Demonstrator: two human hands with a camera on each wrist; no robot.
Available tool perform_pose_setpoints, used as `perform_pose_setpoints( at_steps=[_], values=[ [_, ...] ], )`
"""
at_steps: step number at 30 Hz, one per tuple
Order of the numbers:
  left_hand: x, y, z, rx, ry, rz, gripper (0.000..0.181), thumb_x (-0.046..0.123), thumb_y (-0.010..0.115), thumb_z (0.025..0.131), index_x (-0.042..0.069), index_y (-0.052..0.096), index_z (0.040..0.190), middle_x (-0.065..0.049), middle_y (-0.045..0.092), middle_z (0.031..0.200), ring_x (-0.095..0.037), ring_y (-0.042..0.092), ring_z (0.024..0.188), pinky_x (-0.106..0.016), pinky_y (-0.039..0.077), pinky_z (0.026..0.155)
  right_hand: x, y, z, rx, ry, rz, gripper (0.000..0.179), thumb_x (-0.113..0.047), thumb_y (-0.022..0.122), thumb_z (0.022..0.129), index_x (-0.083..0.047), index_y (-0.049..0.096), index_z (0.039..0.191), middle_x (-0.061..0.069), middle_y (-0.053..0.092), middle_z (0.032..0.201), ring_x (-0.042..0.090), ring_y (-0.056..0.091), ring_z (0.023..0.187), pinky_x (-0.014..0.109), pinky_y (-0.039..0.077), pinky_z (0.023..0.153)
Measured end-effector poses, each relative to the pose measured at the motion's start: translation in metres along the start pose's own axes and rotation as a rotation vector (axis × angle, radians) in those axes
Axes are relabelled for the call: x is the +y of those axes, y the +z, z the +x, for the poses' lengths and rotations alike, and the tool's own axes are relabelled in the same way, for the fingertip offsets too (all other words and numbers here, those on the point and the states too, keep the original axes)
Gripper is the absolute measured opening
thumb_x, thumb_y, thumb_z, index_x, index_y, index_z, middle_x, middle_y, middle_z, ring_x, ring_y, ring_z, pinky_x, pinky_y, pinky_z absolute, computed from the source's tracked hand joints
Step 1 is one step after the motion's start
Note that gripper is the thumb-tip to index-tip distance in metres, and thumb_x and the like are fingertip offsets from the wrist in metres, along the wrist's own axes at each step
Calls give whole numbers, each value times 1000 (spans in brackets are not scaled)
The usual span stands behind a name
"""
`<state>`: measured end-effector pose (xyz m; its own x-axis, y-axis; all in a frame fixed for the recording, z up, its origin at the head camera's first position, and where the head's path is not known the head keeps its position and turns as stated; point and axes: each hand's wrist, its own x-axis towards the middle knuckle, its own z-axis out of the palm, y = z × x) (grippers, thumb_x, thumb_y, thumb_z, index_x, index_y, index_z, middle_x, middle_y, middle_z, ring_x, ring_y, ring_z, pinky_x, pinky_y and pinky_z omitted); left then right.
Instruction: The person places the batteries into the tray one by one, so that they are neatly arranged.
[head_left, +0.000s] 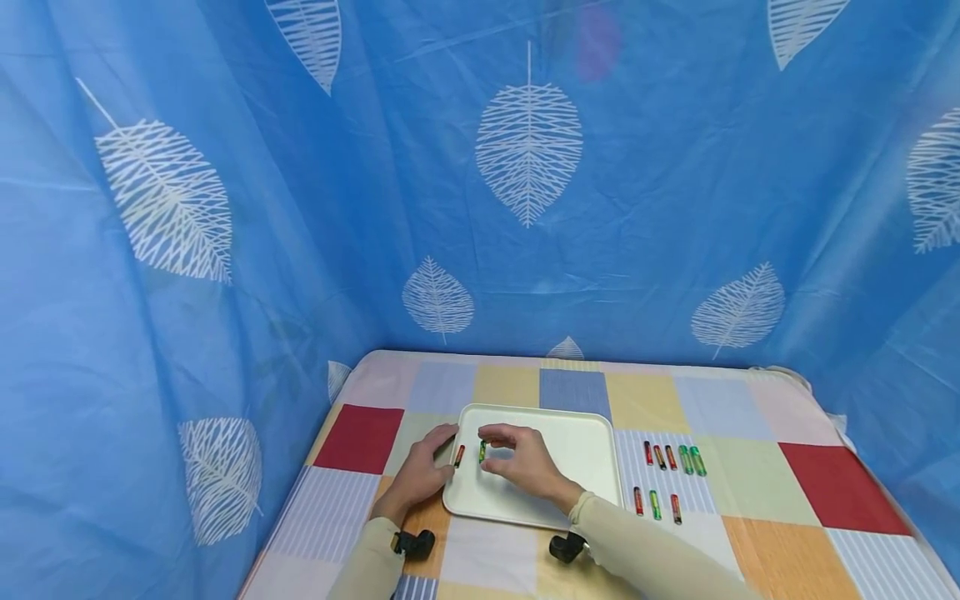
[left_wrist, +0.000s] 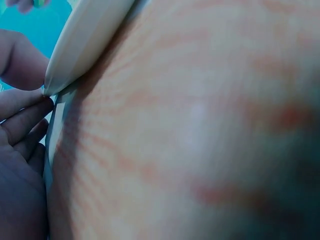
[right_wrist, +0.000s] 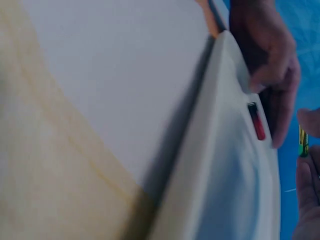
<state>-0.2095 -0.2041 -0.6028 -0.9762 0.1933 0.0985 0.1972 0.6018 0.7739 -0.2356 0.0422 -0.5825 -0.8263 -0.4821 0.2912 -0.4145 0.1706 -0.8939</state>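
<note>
My right hand point(head_left: 531, 460) is over the left part of a white tray point(head_left: 551, 492), pinching a green battery point(head_left: 482, 452) upright between thumb and fingers. The right wrist view also shows this green-and-yellow battery point(right_wrist: 303, 141) between the fingertips. Beside the tray's left edge, my left hand point(head_left: 418, 475) touches the rim with thumb and fingers spread and relaxed. A red battery point(head_left: 459, 456) lies in the tray close to that rim, near the left fingertips. In the left wrist view the tray rim point(left_wrist: 85, 45) hides some fingertips.
Right of the tray, red batteries point(head_left: 648, 452) and green batteries point(head_left: 697, 461) lie in a back row. A nearer row holds a green battery point(head_left: 656, 505) between two red ones. A patchwork cloth point(head_left: 757, 483) covers the table. Blue curtains point(head_left: 637, 208) hang behind and at the sides.
</note>
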Motion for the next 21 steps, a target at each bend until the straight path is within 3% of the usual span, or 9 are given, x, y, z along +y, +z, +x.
perform_pose_setpoints(
  at_steps=[11, 21],
  values=[
    [-3, 2, 1, 6, 19, -14, 72, -4, 70, 87, 3, 57, 158, -19, 56, 163, -41, 50, 155, -65, 36, 128, 10, 29, 8, -4, 42, -131, 50, 3, 85, 84, 4, 74, 133, 16, 79, 129, 31, 79, 115, 36, 63, 101],
    [0, -1, 1, 9, 35, -40, 75, -9, 68, 83, -1, 56, 157, -22, 56, 162, -43, 49, 155, -66, 37, 126, 15, 42, 16, 19, -17, -263, 50, 2, 85, 81, 3, 75, 130, 15, 80, 125, 28, 79, 110, 40, 63, 100]
  ],
)
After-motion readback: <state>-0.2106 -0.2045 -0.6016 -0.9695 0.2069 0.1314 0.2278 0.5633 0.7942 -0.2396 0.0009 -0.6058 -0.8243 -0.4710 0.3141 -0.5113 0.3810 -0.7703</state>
